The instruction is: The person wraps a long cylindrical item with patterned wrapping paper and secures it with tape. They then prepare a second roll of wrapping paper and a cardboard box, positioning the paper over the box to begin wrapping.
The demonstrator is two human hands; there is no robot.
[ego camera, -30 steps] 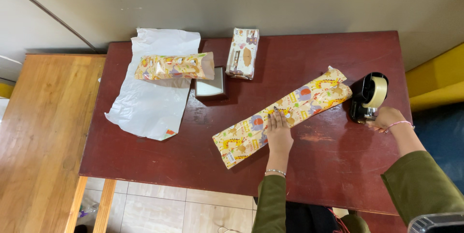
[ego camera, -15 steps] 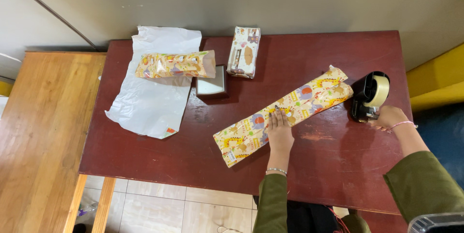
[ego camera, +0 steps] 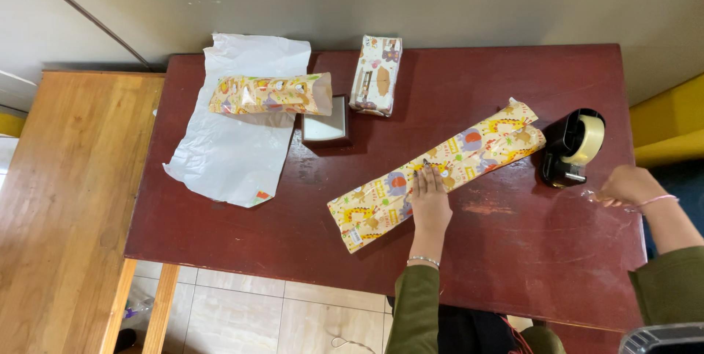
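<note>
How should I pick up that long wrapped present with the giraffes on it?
Grip the long wrapped present across its narrow width near the middle, coming down from above. It lies flat and slanted on the red table, so both long edges are free. The left hand already presses there; the ends are loose open paper, so probably avoid those.

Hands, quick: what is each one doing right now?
Left hand: open, flat, pressing on the long wrapped package.
Right hand: closed, pinching a strip of clear tape beside the tape dispenser.
</note>
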